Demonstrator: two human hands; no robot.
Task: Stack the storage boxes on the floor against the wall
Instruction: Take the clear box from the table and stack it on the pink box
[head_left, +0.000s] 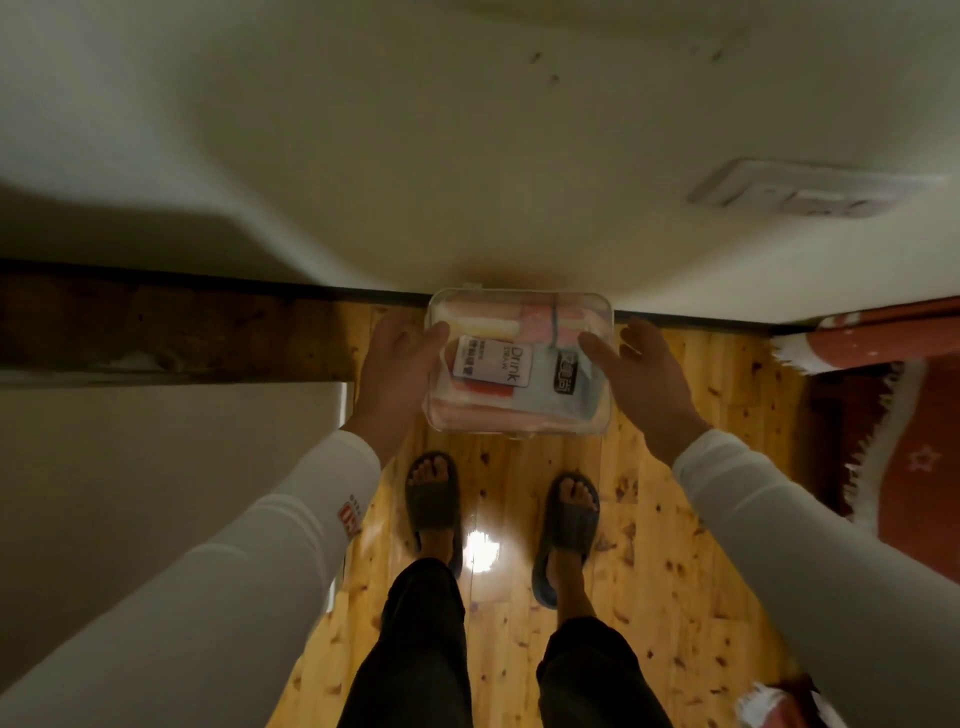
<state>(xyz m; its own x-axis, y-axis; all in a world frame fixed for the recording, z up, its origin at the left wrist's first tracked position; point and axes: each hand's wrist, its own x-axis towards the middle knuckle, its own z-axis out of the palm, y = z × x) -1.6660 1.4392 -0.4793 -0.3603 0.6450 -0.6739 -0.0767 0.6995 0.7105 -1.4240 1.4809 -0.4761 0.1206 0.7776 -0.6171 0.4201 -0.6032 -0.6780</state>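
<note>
A clear plastic storage box (519, 364) with rounded corners sits directly in front of me, its far edge against the white wall (467, 156). Packets show through the lid, one labelled "Drink Straw". My left hand (395, 374) grips the box's left side with the thumb on the lid. My right hand (644, 374) is at the right side with fingers spread, only the thumb touching the lid. Whatever is under the box is hidden, so I cannot tell whether it rests on something.
The wooden floor (675, 519) runs to the wall, and my feet in dark slippers (431, 499) stand just behind the box. A red fringed rug (883, 415) lies at the right. A white cabinet (156, 467) and a dark wooden ledge (156, 317) fill the left. A wall socket (800, 192) is up right.
</note>
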